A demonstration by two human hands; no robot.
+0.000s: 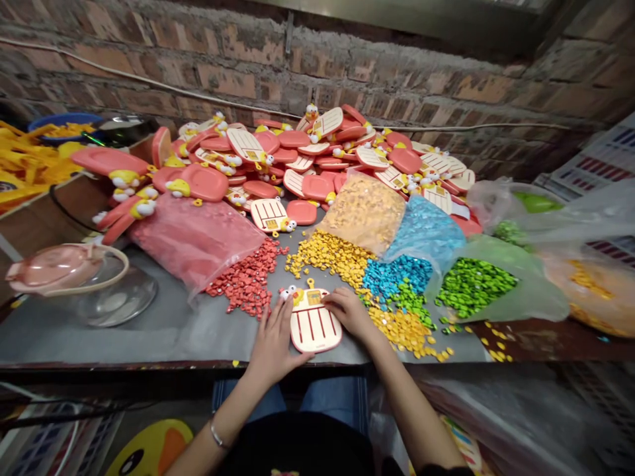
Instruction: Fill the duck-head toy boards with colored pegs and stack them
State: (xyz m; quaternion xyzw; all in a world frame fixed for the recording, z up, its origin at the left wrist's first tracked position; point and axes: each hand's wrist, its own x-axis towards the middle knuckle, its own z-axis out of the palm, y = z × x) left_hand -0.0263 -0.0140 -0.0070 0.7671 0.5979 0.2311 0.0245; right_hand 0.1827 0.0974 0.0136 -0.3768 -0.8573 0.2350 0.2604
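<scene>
One board (316,324) between two hands (274,344)

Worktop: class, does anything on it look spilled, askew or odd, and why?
Loose yellow pieces lie scattered at the right, away from the yellow heap, so they look spilled. Green pieces also run into the blue heap, blurring otherwise mostly separate colours.

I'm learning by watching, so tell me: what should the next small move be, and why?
Probably a light fingertip press by the right hand at the cream board's upper right: the fingers are there, and the left hand rests along its left side. I cannot tell whether a piece is pinched.
</scene>
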